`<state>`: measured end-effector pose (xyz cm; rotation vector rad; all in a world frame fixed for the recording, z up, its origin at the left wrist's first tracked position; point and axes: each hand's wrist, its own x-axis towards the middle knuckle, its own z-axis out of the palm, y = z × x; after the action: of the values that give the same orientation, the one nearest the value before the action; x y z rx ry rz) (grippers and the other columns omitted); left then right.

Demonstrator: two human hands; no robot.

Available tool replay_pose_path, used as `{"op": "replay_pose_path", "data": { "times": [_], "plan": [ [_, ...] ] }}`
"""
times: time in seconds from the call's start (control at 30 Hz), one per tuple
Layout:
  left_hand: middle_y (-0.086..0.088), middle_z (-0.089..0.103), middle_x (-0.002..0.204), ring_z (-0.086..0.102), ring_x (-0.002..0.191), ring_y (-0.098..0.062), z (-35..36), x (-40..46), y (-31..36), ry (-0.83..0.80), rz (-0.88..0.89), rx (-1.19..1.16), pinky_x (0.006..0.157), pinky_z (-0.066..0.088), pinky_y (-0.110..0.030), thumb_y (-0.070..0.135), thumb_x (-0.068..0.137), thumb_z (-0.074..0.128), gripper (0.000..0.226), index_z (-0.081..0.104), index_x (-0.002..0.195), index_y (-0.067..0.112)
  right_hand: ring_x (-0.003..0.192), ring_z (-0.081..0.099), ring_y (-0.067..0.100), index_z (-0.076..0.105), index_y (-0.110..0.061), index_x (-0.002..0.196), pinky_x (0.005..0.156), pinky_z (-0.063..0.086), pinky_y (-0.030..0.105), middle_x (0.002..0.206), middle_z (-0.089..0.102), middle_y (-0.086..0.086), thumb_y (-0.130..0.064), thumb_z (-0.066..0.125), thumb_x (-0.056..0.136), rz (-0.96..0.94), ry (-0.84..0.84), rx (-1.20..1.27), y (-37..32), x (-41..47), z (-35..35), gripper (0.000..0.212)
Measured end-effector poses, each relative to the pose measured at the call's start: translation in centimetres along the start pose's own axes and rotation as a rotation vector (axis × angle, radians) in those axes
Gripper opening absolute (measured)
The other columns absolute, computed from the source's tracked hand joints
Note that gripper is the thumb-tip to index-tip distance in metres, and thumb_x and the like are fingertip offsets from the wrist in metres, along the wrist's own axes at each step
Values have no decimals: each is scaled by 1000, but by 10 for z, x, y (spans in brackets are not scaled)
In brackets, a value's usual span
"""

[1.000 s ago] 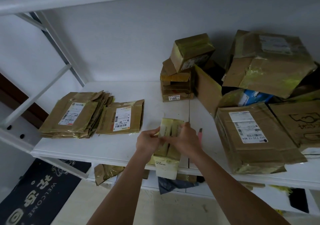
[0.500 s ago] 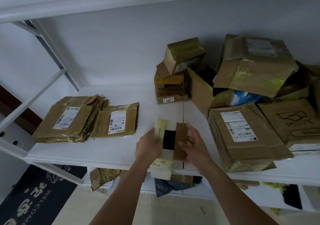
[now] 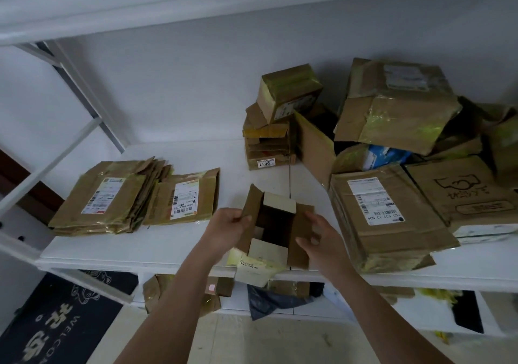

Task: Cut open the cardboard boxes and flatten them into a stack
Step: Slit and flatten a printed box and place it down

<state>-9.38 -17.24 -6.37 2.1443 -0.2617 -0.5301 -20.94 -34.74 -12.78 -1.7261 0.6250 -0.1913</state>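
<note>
Cardboard box at the shelf edge, flaps spread — left hand fingers pinching one flap, right hand fingers gripping the other.

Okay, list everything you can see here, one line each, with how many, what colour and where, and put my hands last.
shelf: one, white, across the middle.
opened small box: one, brown with pale inner flaps, front edge of the shelf, flaps spread.
flattened stack: one pile, brown with white labels, left side of the shelf.
flattened box: one, brown with a white label, lying against the stack's right side.
unopened box pile: several, exact count unclear, brown with yellowish tape, right and back of the shelf.
blue packet: one, wedged among the right-hand boxes.
doormat: one, dark with pale lettering, floor at lower left.
left hand: one, grips the box's left flap.
right hand: one, holds the right flap.
</note>
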Motion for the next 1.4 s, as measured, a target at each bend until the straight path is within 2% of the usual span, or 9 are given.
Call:
{"op": "replay_pose_path", "data": {
  "times": [0.1, 0.2, 0.3, 0.4, 0.6, 0.77, 1.03, 1.17, 1.4],
  "plan": [
    [8, 50, 55, 44, 49, -6, 1, -7, 6, -64, 66, 59, 50, 35, -16, 17, 97, 59, 31, 69, 69, 11, 150, 11, 22, 18, -27, 153, 118, 22, 38, 163, 8, 1, -20, 75, 85, -162, 74, -488, -22, 2, -3, 89],
    [8, 47, 54, 42, 48, -5, 0, -11, 19, -71, 166, 151, 52, 35, -19, 18, 97, 58, 28, 67, 72, 6, 144, 29, 21, 27, -27, 152, 117, 30, 42, 156, 32, 1, -25, 64, 93, -323, 44, -574, -42, 1, -4, 69],
    [9, 54, 61, 47, 52, -2, -9, -11, 26, 36, 251, 230, 52, 36, -12, 16, 96, 59, 18, 72, 84, 13, 91, 64, 19, 58, -19, 125, 79, 52, 31, 101, 67, 1, -23, 49, 102, -393, 81, -556, -53, 0, -6, 25],
    [4, 71, 95, 64, 87, -10, -18, -13, 24, 313, 233, 248, 67, 42, -12, 20, 91, 68, 16, 75, 105, 21, 53, 45, 8, 51, -17, 75, 50, 35, 16, 59, 46, -5, -15, 49, 101, -390, 113, -411, -55, -1, -7, 27],
    [-9, 40, 144, 42, 132, -30, -15, -15, 6, 424, -10, 234, 94, 44, -41, 56, 70, 80, 103, 27, 150, 21, 47, 43, 4, 54, -10, 71, 49, 35, 13, 54, 43, -9, -9, 51, 99, -415, 272, -224, -54, -9, 3, 28],
    [3, 58, 102, 58, 102, -24, -13, -14, -9, 374, -81, 87, 77, 51, -34, 38, 74, 83, 71, 41, 127, 17, 45, 41, 8, 57, -12, 76, 46, 33, 16, 52, 44, -8, -12, 53, 100, -515, 215, -217, -56, -11, 7, 24],
    [-12, 69, 117, 67, 108, -31, -45, -35, -78, -22, -170, -809, 80, 60, -39, -24, 77, 41, 71, 69, 122, 25, 51, 56, 12, 64, -20, 100, 47, 42, 15, 65, 58, 1, -10, 52, 100, -434, -66, -263, -41, -2, 0, 16],
    [-25, 64, 124, 63, 112, -42, -48, -44, -115, -172, -360, -837, 96, 52, -50, -12, 62, 51, 74, 56, 132, 7, 85, 67, 4, 64, -18, 124, 86, 55, 24, 102, 70, -3, -3, 53, 97, -356, -312, -461, -20, 0, 14, 33],
    [-2, 76, 98, 75, 87, -23, -39, -34, -107, -137, -382, -508, 69, 60, -35, 35, 93, 64, 28, 64, 118, 22, 109, 59, 8, 49, -29, 125, 80, 52, 21, 129, 57, -8, -12, 61, 91, -109, -417, -426, 4, 7, 26, 40]
  ]
}}
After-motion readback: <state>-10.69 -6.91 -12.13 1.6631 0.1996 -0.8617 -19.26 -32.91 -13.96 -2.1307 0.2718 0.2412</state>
